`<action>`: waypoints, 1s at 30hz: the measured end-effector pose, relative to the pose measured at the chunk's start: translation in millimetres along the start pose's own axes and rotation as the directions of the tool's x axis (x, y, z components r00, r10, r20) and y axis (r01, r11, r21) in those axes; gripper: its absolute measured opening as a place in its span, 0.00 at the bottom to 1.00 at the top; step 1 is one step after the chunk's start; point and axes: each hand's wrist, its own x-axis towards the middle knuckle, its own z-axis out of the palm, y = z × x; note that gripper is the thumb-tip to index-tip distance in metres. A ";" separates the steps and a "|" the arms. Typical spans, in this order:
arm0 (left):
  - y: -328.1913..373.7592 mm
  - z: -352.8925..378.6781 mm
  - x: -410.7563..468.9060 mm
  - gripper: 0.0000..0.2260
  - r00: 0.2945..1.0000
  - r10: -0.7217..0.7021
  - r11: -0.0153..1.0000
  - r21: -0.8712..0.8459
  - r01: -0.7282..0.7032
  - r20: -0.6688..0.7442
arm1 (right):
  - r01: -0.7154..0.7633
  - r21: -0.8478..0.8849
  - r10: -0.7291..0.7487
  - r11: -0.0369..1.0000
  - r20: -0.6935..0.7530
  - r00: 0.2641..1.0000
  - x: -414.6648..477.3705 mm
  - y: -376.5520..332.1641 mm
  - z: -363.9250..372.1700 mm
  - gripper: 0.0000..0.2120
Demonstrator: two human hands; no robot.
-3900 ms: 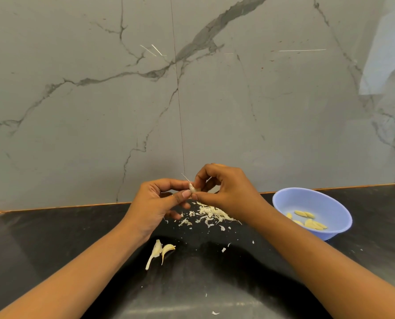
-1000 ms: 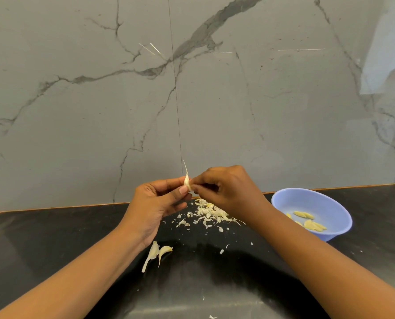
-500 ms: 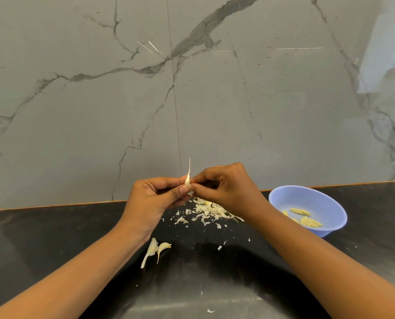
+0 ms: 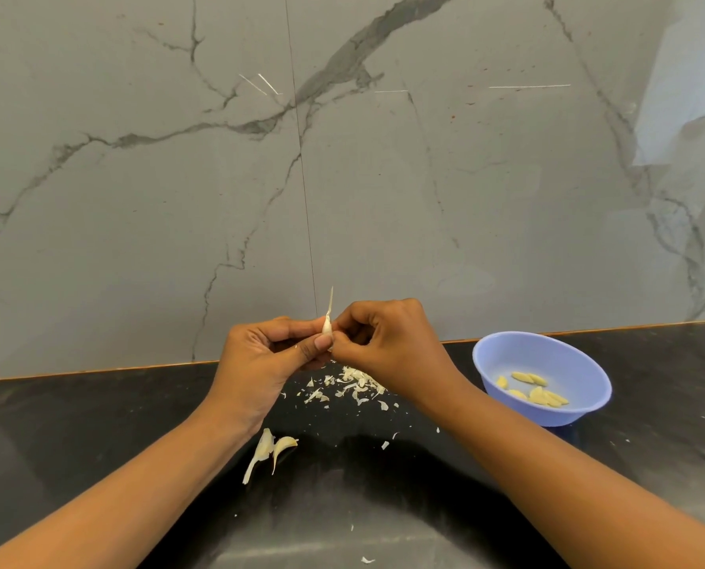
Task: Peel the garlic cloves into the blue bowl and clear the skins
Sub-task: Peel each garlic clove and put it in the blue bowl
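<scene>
Closest in, a lone flake of skin [image 4: 367, 560] lies on the dark desk [image 4: 96, 425], well to the near left of the blue bowl [image 4: 589, 408]. Further in, two unpeeled cloves [image 4: 274, 447] sit side by side left of the bowl, exactly where they lay a few seconds ago, so nobody has reached for them yet. Beyond them is the skin pile [image 4: 354, 386], between those cloves and the bowl and looking much the same size as before. Now the action: above that pile, left of the bowl and level with its far rim, both hands meet on the clove being peeled [image 4: 327, 324]. The left hand [image 4: 260, 359] pinches it between thumb and fingertips, and the right hand [image 4: 387, 342], fingers curled in, nips at its side. Here's the change: the clove has been turned up, its thin papery tail now standing straight where it slanted before, and the right hand has closed in tight on it. I'd say the skin is about to be stripped. Inside the bowl the peeled cloves [image 4: 535, 394] look unchanged, so this one is still to come, with two more after it and the sweep-up last. Behind everything, the marble wall [image 4: 383, 178].
</scene>
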 end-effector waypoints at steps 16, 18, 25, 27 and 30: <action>-4.6 -2.0 -0.7 0.12 0.990 0.136 0.964 0.228 -0.139 0.030 | -0.445 0.415 0.315 0.793 0.346 0.884 5.0 -1.6 -15.7 0.03; -6.5 -3.1 -0.7 0.11 0.987 0.156 0.943 0.290 -0.164 0.049 | -0.447 0.381 0.334 0.809 0.327 0.884 5.6 -1.0 -13.8 0.03; -10.2 -1.8 -0.8 0.10 0.985 0.158 0.909 0.379 -0.174 0.072 | -0.431 0.234 0.370 0.872 0.263 0.891 6.4 -4.6 -6.8 0.02; -10.6 -0.9 -0.3 0.10 0.980 0.184 0.883 0.423 -0.200 0.080 | -0.472 0.268 0.394 0.840 0.297 0.870 7.0 -3.3 -8.2 0.02; -10.0 0.3 -0.5 0.08 0.968 0.237 0.836 0.489 -0.248 0.085 | -0.560 0.360 0.426 0.747 0.388 0.817 6.6 -1.4 -13.5 0.03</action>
